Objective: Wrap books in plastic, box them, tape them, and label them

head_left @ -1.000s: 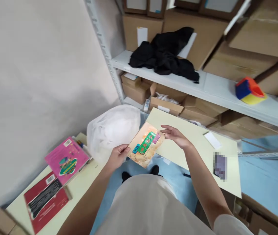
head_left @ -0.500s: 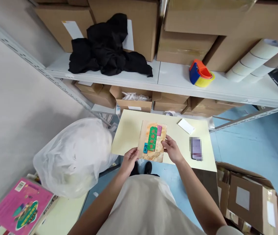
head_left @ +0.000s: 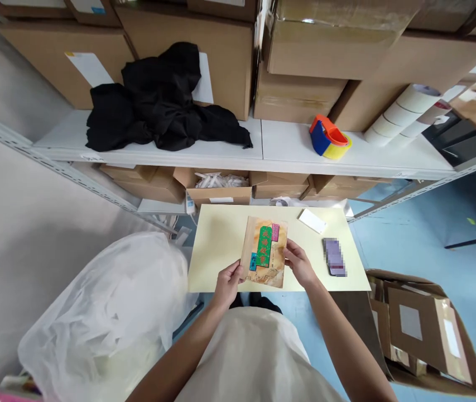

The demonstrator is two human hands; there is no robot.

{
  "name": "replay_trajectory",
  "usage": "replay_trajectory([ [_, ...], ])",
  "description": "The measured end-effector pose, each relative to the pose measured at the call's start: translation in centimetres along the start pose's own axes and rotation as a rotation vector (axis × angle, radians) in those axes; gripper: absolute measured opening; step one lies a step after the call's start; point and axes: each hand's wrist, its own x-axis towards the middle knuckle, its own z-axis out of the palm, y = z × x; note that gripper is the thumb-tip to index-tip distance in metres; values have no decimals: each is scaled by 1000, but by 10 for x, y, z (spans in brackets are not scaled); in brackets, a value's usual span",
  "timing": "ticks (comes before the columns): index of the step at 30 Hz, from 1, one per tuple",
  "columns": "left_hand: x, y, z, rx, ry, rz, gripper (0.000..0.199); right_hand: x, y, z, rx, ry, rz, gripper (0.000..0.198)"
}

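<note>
A tan book (head_left: 277, 262) with a green title panel and small pink and blue labels on its cover is held up in front of me, over the near part of a pale yellow table (head_left: 216, 240). My left hand (head_left: 228, 282) is closed on its lower left edge, the thumb on the cover. On the right edge, my right hand (head_left: 299, 262) grips it with the fingers partly behind. Further right on the table lies a phone-like purple item (head_left: 335, 257), blurred by pixelation. A white card or small box (head_left: 312, 220) rests near the table's far edge.
A large white plastic bag (head_left: 112, 312) bulges at the left. Behind the table, a metal shelf (head_left: 279, 145) bears black cloth (head_left: 162, 100), a tape dispenser (head_left: 330, 138), tape rolls (head_left: 403, 114) and cardboard boxes. A carton of flattened cardboard (head_left: 422, 329) stands on the floor at right.
My view has shifted, so the shelf and table sit lower in the picture and the pink book at lower left is nearly out of sight. Both hands still hold the tan book.
</note>
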Motion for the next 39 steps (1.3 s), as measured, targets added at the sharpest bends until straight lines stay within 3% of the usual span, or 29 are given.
replay_trajectory([
  [4, 7, 2, -2, -40, 17, 7, 69, 5, 1, 1, 156, 39, -30, 32],
  [9, 9, 7, 6, -158, -45, -41, 61, 14, -6, 1, 202, 94, -79, 19],
  [12, 7, 10, 18, -258, -93, -76, 62, 24, -12, -1, 182, 35, -56, 31],
  [15, 4, 11, 34, -324, -156, -125, 61, 34, -17, -4, 221, -59, 56, 45],
  [19, -1, 17, 52, -316, -297, -178, 55, 46, -23, -6, 344, -221, 117, 57],
  [24, -10, 33, 54, -312, -430, -35, 77, 51, -26, -8, 351, -134, 24, 54],
  [26, -12, 38, 50, -205, -377, 83, 79, 51, -28, -8, 284, -56, 14, 57],
  [28, -11, 39, 47, -43, -219, 157, 72, 51, -33, -10, 224, 27, -14, 57],
  [31, -7, 36, 40, 72, -40, 137, 62, 49, -46, -16, 112, 86, -37, 45],
  [35, -6, 34, 34, 30, -16, 21, 60, 46, -66, -27, -71, 60, -52, 40],
  [39, -7, 33, 34, -25, -60, -40, 55, 42, -67, -34, -86, 97, -58, 39],
])
